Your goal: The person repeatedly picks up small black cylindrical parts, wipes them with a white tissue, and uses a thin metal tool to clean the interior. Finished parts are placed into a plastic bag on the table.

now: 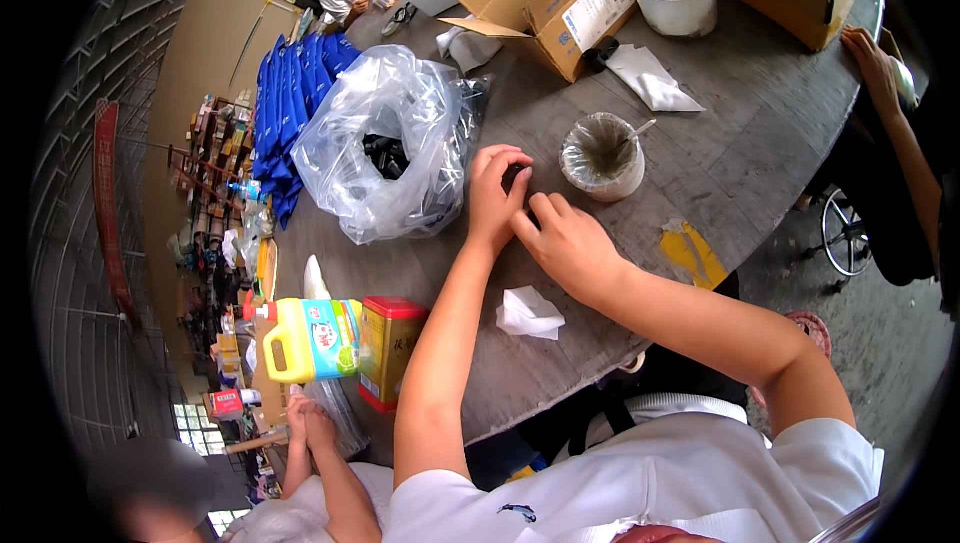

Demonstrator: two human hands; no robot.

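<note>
Left hand (497,193) pinches a dark piece (514,177), right hand (572,245) curled alongside, grip hidden. Bag (335,178) left of them holds black bits (386,156), done or not, dunno.

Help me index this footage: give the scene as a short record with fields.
Left hand: holds a small dark thing, details unclear
Right hand: close beside the left, fingers curled; grip unclear
Beyond right hand: lined tub
Left of hands: clear plastic bag, black contents
Nearer the person: crumpled white tissue

A white short-sleeved shirt (640,478) bears a small dark fish-shaped motif (517,514)
</note>
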